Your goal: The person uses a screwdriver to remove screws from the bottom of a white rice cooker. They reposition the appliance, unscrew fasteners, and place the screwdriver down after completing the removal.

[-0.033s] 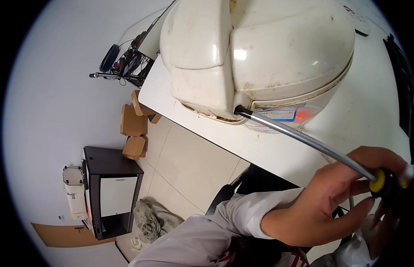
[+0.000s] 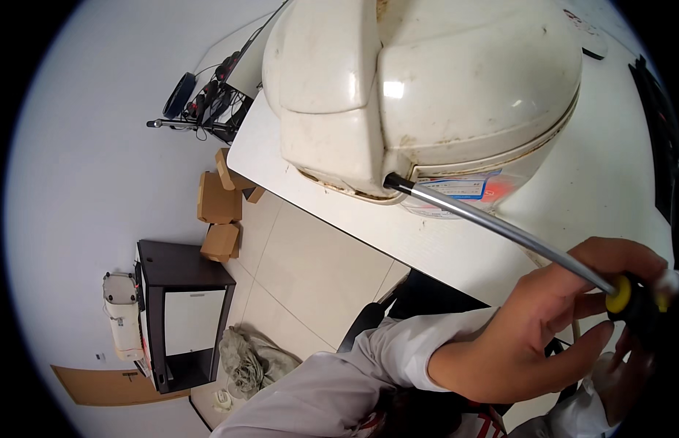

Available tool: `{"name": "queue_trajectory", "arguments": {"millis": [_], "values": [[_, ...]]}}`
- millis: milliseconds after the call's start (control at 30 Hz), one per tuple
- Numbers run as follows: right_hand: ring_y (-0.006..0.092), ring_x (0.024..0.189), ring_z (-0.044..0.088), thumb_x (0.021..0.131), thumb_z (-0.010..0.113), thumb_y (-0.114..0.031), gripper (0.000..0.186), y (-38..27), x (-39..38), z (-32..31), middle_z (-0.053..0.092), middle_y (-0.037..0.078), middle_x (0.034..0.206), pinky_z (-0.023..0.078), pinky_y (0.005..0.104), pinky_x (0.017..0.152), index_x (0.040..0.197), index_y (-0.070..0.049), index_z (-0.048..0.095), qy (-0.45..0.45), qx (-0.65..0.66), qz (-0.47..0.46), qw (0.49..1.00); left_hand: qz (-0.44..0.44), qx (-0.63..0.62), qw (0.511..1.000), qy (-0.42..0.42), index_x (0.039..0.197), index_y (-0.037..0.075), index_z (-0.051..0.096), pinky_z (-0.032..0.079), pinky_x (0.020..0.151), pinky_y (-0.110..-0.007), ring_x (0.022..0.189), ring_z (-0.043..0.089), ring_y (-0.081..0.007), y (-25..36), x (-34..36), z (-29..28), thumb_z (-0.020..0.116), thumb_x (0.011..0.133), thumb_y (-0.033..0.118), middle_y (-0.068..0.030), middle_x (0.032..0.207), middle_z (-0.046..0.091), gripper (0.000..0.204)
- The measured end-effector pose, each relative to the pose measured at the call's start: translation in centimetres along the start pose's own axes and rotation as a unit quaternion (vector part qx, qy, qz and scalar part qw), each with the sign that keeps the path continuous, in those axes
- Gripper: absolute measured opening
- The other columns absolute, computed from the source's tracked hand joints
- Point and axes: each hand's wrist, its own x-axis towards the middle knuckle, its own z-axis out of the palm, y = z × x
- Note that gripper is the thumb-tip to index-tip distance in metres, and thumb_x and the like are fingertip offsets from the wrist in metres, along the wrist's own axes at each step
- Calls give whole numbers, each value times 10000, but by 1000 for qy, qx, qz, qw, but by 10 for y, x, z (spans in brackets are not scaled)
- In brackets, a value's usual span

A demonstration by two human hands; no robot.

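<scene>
A large screwdriver (image 2: pixel 511 232) runs slantwise across the white table (image 2: pixel 573 197). Its dark tip sits at a small recess beside the hinge end of a stained, cream rice cooker (image 2: pixel 471 87). A blue and red label (image 2: pixel 463 188) shows on the cooker's lower side. My left hand (image 2: pixel 529 328) has its fingers curled round the black and yellow handle (image 2: pixel 623 296), close to where the shaft begins. Low at the right, my right hand (image 2: pixel 618 383) is near the handle's far end; shadow and the picture's rim hide its fingers.
Cardboard boxes (image 2: pixel 219 201) stand on the floor beyond the table's left edge. A dark cabinet (image 2: pixel 182 266), a crumpled grey-green bag (image 2: pixel 252 361) and a cluster of black cables (image 2: pixel 215 109) are at the left. Black items (image 2: pixel 657 139) lie along the right.
</scene>
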Motion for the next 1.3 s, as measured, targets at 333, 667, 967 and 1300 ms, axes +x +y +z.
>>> {"name": "queue_trajectory", "arguments": {"millis": [333, 667, 967, 1300], "values": [[266, 866, 636, 730, 662, 76, 314, 21, 6, -31, 436, 274, 1158, 567, 274, 710, 921, -137, 533, -152, -35, -133, 979, -60, 122, 991, -8, 1192, 17, 424, 432, 880, -288, 1073, 460, -185, 19, 6, -8, 478, 818, -82, -104, 1189, 397, 391], [385, 1015, 573, 761, 692, -189, 453, 30, 3, -27, 423, 282, 1227, 551, 358, 775, 1154, -123, 477, -89, 59, -125, 986, -20, 12, 999, 33, 1181, 18, 431, 429, 891, -288, 1104, 467, -181, 11, 5, 0, 409, 826, -138, -88, 1163, 430, 388], [181, 644, 559, 791, 590, -480, 604, 13, -8, -7, 538, 189, 995, 420, 223, 490, 1164, -24, 455, 35, -23, 102, 994, -20, 21, 999, 15, 1200, 18, 410, 386, 918, -289, 1120, 455, -183, 10, 3, -5, 336, 778, -160, -87, 1177, 419, 464], [76, 828, 525, 836, 499, -409, 522, 20, -23, -33, 400, 116, 1154, 298, 119, 392, 1186, -43, 373, -4, -271, 36, 962, -40, 26, 999, 18, 1211, 8, 399, 361, 889, -270, 1106, 440, -167, 17, 4, -6, 313, 779, -136, -93, 1209, 396, 463]]}}
